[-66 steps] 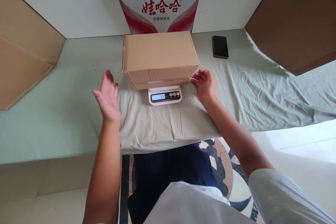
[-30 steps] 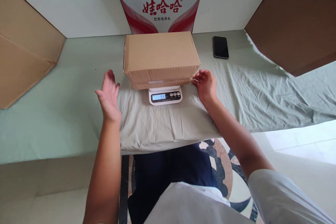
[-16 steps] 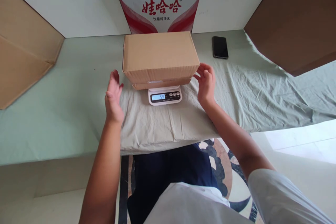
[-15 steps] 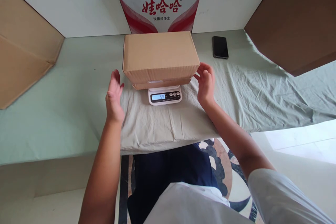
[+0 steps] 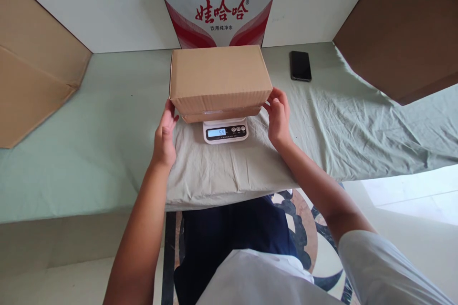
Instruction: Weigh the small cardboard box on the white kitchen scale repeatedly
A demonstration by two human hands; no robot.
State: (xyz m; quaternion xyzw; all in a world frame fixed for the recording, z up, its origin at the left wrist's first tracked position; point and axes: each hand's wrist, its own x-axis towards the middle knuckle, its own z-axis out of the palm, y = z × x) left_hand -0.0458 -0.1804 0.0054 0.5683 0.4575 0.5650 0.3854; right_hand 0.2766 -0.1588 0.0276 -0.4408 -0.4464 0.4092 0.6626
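Note:
A plain brown cardboard box [image 5: 219, 76] rests on a small white digital scale [image 5: 225, 132] whose lit display reads 54. My left hand [image 5: 164, 134] lies against the box's lower left side, fingers on the side face and thumb near the front corner. Against the lower right corner is my right hand [image 5: 278, 116], its fingers curled onto the box. Both hands press the box from either side while it sits on the scale.
A pale green cloth [image 5: 89, 143] covers the table. A white and red printed carton [image 5: 218, 9] stands behind the box. A black phone [image 5: 300, 65] lies at the back right. Large brown cardboard pieces lean at the far left [image 5: 32, 71] and far right [image 5: 400, 28].
My left hand has moved right from open air until it touches the box's left side. The right hand rose slightly onto the right corner. Box and scale reading are unchanged.

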